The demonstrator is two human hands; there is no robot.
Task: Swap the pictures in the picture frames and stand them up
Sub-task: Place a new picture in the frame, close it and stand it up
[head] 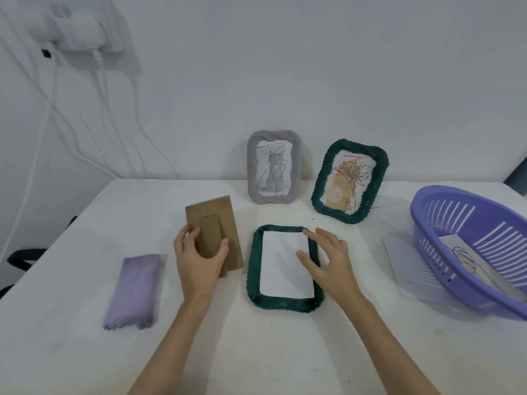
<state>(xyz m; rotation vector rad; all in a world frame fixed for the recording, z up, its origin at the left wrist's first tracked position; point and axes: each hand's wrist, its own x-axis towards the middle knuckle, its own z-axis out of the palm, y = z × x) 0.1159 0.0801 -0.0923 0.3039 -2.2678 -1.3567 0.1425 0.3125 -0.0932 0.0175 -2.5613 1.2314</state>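
A dark green frame (253,269) lies face down in the middle of the table, with a white picture sheet (281,260) resting in its back opening. My right hand (328,258) hovers over the sheet's right side, fingers spread, thumb touching the paper. My left hand (199,258) grips the brown backing board (219,212) by its stand flap, tilted just left of the frame. Against the wall stand a grey frame (251,166) with a cat picture and a second green frame (379,172) with a flower drawing.
A folded purple cloth (134,292) lies at the left. A purple plastic basket (467,246) at the right holds a drawing and sits beside a clear sheet (399,266). White cables hang down the wall at the left.
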